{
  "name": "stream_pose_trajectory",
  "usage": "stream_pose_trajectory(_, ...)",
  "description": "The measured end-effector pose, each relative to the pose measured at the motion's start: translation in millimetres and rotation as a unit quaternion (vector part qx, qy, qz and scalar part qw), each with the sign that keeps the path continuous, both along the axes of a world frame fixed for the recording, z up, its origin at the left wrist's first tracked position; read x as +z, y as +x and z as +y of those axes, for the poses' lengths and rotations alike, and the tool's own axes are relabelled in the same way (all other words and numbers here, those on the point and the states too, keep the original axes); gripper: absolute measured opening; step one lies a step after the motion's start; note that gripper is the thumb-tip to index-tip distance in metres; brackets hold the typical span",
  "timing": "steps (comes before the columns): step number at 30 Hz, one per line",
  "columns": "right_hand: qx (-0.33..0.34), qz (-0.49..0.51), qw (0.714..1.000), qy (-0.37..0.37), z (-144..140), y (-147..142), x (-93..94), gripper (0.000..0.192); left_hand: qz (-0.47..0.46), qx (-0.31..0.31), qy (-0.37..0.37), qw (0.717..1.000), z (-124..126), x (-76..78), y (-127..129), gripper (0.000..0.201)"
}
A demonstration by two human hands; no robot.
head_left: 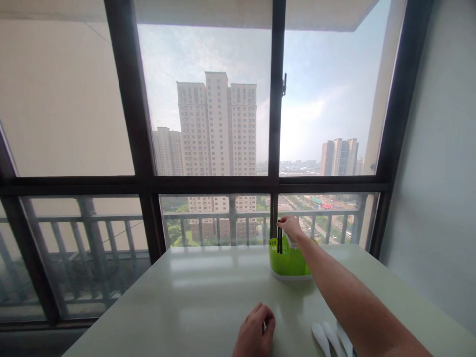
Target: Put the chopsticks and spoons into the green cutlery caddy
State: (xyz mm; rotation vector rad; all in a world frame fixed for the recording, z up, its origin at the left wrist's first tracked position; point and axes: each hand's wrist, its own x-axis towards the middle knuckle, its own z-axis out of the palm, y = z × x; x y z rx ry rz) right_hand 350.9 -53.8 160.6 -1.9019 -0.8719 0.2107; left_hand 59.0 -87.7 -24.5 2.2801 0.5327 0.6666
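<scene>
My right hand (290, 227) reaches forward over a bright green utensil holder (292, 263) with a pale base. Its fingers pinch the upper ends of black chopsticks (279, 240), which stand upright at the holder's left side, their lower part against the slotted green wall. Whether other things lie inside the holder is hidden by the wall and my hand. Nearer to me, my left hand (256, 331) rests loosely curled on the table (208, 297), with nothing visible in it. Several white spoons (327, 338) lie by my right forearm, partly covered by it.
The pale glossy table runs up to a dark-framed window (211, 184) behind the holder. A grey wall (431, 148) stands on the right. Outside the glass are a railing (230, 218) and tall buildings (219, 124).
</scene>
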Motion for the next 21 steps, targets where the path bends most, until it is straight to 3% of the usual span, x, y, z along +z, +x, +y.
stream_pose_trajectory(10, -0.038, -0.062, 0.994, -0.082, 12, 2, -0.1, 0.015, 0.009, 0.001, -0.001, 1.000, 3, -1.9, 1, 0.014)
stream_pose_trajectory(14, -0.056, -0.117, 0.988, -0.080, 5, -1, 8.6, 0.019, 0.004, 0.002, -0.005, 1.000, 4, -3.4, 1, 0.015)
stream_pose_trajectory(18, -0.080, -0.172, 0.980, -0.052, -25, -3, 27.1, 0.028, -0.009, 0.002, -0.006, 1.000, 4, -1.1, 1, 0.015)
stream_pose_trajectory(21, -0.086, -0.192, 0.975, -0.070, -72, 6, 34.0, 0.035, -0.024, -0.005, -0.009, 1.000, 2, 2.7, -1, 0.016)
